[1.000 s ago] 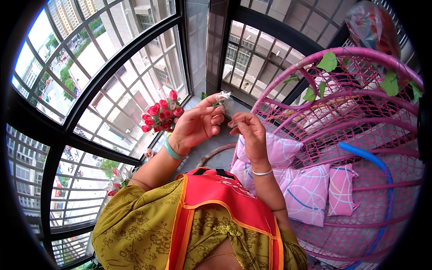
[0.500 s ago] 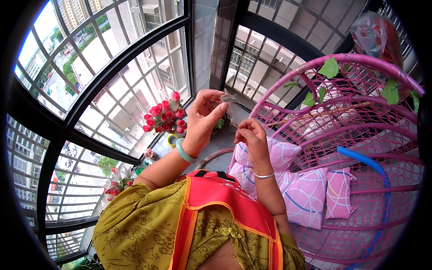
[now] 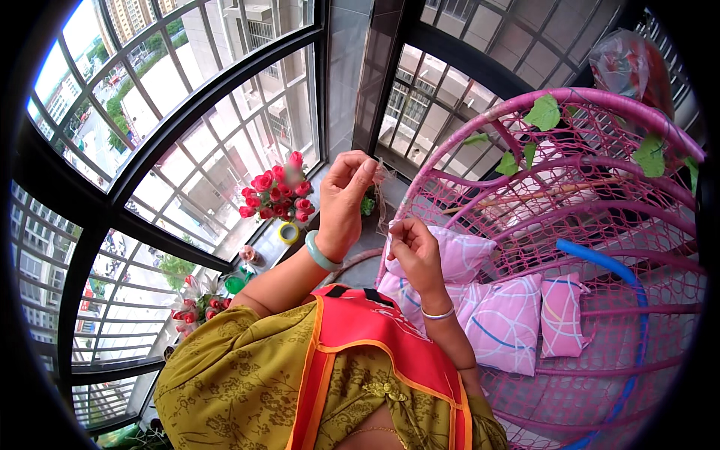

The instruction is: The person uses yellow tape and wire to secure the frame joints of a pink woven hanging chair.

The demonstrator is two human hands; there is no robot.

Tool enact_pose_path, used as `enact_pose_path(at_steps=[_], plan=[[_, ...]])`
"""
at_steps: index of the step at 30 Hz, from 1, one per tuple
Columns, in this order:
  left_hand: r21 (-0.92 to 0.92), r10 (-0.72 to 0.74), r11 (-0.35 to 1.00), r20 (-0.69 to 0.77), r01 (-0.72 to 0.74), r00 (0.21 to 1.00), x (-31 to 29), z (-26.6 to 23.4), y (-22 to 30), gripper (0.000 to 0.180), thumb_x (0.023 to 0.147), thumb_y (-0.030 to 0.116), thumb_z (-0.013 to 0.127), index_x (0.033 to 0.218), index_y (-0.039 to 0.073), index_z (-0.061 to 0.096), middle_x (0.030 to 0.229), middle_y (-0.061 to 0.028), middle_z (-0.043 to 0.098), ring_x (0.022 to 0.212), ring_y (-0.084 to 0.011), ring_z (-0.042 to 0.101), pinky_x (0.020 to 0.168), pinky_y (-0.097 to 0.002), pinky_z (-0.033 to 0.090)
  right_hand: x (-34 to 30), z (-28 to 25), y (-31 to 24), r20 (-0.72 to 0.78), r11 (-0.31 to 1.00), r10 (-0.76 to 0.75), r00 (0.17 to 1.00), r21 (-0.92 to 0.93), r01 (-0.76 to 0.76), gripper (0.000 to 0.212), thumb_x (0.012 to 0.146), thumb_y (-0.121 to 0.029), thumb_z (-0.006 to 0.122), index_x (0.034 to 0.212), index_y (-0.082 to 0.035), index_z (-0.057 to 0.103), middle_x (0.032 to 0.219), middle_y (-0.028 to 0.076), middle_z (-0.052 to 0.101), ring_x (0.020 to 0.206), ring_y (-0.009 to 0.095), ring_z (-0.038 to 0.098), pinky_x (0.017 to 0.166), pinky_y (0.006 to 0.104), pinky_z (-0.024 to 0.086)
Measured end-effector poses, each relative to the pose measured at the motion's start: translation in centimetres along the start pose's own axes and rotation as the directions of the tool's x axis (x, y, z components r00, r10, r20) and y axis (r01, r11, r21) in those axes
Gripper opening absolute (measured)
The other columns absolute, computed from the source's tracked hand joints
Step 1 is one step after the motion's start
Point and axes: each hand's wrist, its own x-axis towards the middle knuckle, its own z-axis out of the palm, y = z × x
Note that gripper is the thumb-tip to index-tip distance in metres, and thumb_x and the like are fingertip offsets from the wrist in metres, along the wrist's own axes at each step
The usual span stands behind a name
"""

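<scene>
My left hand (image 3: pixel 346 201), with a pale green bangle on its wrist, is raised in front of me and pinches a small tangle of thin, light string (image 3: pixel 381 180) between thumb and forefinger. Strands hang from it down toward my right hand (image 3: pixel 417 253). That hand, lower and to the right, wears a silver bangle. Its thumb and curled fingers close on the lower end of the string near the tips. The string is thin, so its exact path between the hands is hard to follow.
A bouquet of red roses (image 3: pixel 277 187) stands left by the barred window, with a yellow tape roll (image 3: pixel 288 233) below it. To the right is a pink woven hanging chair (image 3: pixel 600 172) holding pink cushions (image 3: pixel 504 322) and a blue tube (image 3: pixel 600 259).
My right hand has dropped a little, and the string now stretches downward between the hands. My left hand has turned slightly, its fingers still pinched on the tangle.
</scene>
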Motion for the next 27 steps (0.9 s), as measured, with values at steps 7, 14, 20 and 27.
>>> enact_pose_path(at_steps=[7,14,20,27], plan=[[0.322,0.157,0.919,0.228,-0.227,0.961,-1.1,-0.9,0.7,0.016,0.084,0.002,0.049,0.091,-0.001,0.062,0.103,-0.0081,0.049,0.095,-0.0148,0.05,0.082,-0.0264,0.041,-2.5,-0.5,-1.0,0.045,0.985,0.076,0.996,0.153,-0.082,0.012,0.079,0.0,0.052,0.09,0.0,0.05,0.077,0.002,0.051,0.062,0.007,0.05,0.058,0.0218,0.045],[0.579,0.175,0.691,0.447,-0.432,0.877,-1.6,-1.9,2.2,0.019,0.076,-0.001,0.058,0.094,0.004,0.063,0.109,-0.0085,0.047,0.102,-0.0176,0.048,0.091,-0.0296,0.037,-4.2,-2.3,-2.1,0.149,0.936,0.142,0.979,0.303,-0.182,0.013,0.077,-0.003,0.049,0.09,0.0,0.05,0.071,0.005,0.053,0.059,0.012,0.052,0.058,0.024,0.045],[0.651,0.356,0.421,0.521,-0.631,0.776,-2.2,-1.4,2.0,0.025,0.068,-0.007,0.064,0.09,0.006,0.064,0.101,-0.0096,0.053,0.097,-0.0219,0.054,0.082,-0.0322,0.045,-5.1,-2.6,-2.9,0.227,0.896,0.141,0.964,0.386,-0.222,0.019,0.074,-0.003,0.049,0.092,0.0,0.05,0.07,0.006,0.053,0.059,0.012,0.052,0.058,0.0248,0.046],[0.645,0.511,0.246,0.547,-0.723,0.663,-2.0,-1.5,1.3,0.026,0.061,-0.007,0.065,0.083,0.006,0.062,0.094,-0.0097,0.054,0.092,-0.0254,0.056,0.081,-0.0355,0.046,-6.1,-1.1,-4.1,0.282,0.862,0.152,0.947,0.432,-0.266,0.034,0.071,-0.005,0.051,0.104,0.002,0.047,0.067,0.004,0.046,0.06,0.012,0.048,0.058,0.0271,0.046]])
